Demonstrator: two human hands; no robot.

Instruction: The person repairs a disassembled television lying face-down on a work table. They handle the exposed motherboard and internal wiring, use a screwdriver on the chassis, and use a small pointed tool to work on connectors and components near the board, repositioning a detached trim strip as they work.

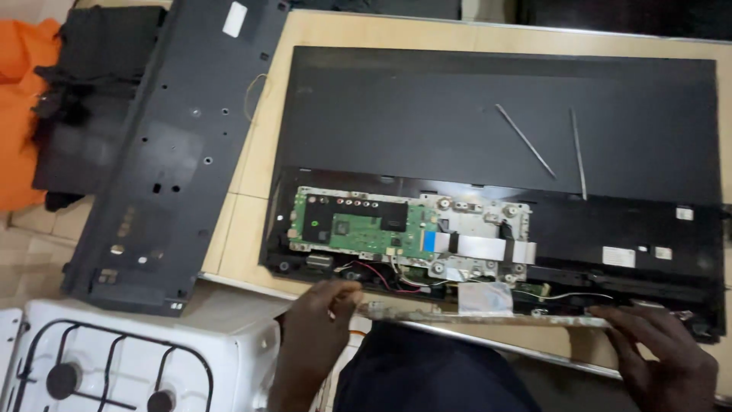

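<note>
gripping a long thin strip (488,317) along the bottom edge of the opened flat screen (496,122) on the surface (252,221), left hand (316,336) pinching one end and right hand (663,351) spread flat, could, i judge, snag the white ribbon cable (480,248); the right fingertips sit partly out of frame

One head-worn view only; it looks steeply down from close above the desk (252,191); the opened television (496,130) lies just beyond both hands; no second view shares anything.
</note>
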